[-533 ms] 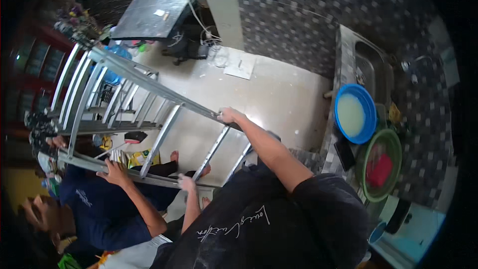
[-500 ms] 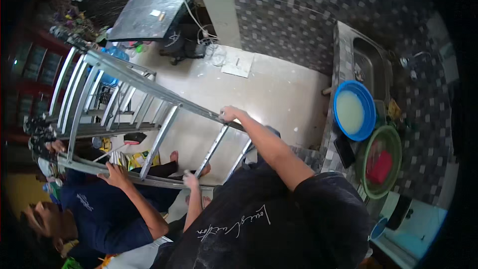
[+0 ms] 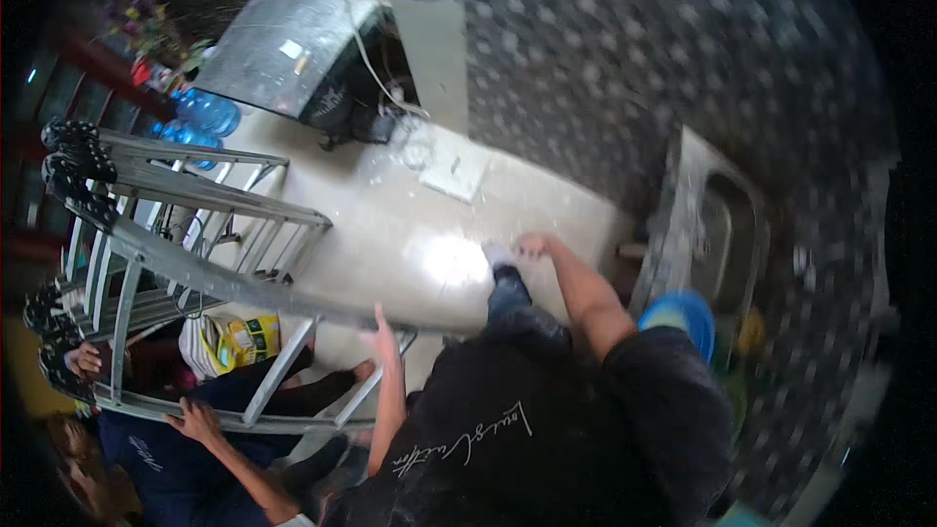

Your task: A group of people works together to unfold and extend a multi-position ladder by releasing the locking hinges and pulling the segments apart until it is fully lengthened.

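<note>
An aluminium ladder point(image 3: 224, 278) with black-wrapped ends point(image 3: 73, 161) extends from the left toward my body, tilted. My left hand point(image 3: 385, 336) is at its upper side rail, with a finger stretched out across the metal; motion blurs the contact. My right hand point(image 3: 533, 246) is off the ladder, beside my foot point(image 3: 497, 253), fingers loosely bent and nothing visible in them. At lower left, a co-worker in a navy shirt point(image 3: 156, 454) has one hand point(image 3: 198, 422) on the lower rail and the other hand point(image 3: 84, 359) by the wrapped ends.
A grey-topped table point(image 3: 283, 39) with a cable stands at the back, and blue water bottles point(image 3: 207, 115) are left of it. A flat pale tile point(image 3: 455, 176) lies on the floor. On the right, a counter has a sink point(image 3: 727, 244) and a blue basin point(image 3: 688, 317).
My right hand has let go of the upper rail and moved right. My left hand has shifted from the lower rail to the upper one. The ladder appears lower and further left.
</note>
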The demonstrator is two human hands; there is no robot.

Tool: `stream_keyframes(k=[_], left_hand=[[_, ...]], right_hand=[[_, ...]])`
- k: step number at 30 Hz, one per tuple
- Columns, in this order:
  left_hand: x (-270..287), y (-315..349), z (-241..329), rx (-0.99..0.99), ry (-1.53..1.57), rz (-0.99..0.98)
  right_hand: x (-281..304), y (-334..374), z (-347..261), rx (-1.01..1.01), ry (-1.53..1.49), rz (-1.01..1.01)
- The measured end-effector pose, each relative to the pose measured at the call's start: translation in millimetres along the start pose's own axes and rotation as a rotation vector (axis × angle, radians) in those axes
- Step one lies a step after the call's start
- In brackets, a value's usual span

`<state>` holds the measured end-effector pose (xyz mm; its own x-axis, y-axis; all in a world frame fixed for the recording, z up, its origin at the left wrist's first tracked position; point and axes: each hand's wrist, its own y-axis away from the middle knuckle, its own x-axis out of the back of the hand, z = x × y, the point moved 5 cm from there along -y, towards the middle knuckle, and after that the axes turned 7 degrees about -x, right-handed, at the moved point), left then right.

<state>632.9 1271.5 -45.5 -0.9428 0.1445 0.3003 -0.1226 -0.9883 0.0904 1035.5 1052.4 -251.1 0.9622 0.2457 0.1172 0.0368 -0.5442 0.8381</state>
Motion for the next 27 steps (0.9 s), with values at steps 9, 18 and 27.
stream_keyframes(k=[9, 18, 27], left_hand=[[-10, -9, -27, 0.27, -0.312, 0.654], [-5, -17, -45, 0.298, -0.067, 0.689], [-9, -12, -20, 0.302, -0.018, 0.756]], right_hand=[[107, 3, -18, -0.217, -0.286, 0.057], [173, -28, -53, -0.122, -0.016, 0.023], [158, -62, -154, 0.038, 0.292, -0.164]])
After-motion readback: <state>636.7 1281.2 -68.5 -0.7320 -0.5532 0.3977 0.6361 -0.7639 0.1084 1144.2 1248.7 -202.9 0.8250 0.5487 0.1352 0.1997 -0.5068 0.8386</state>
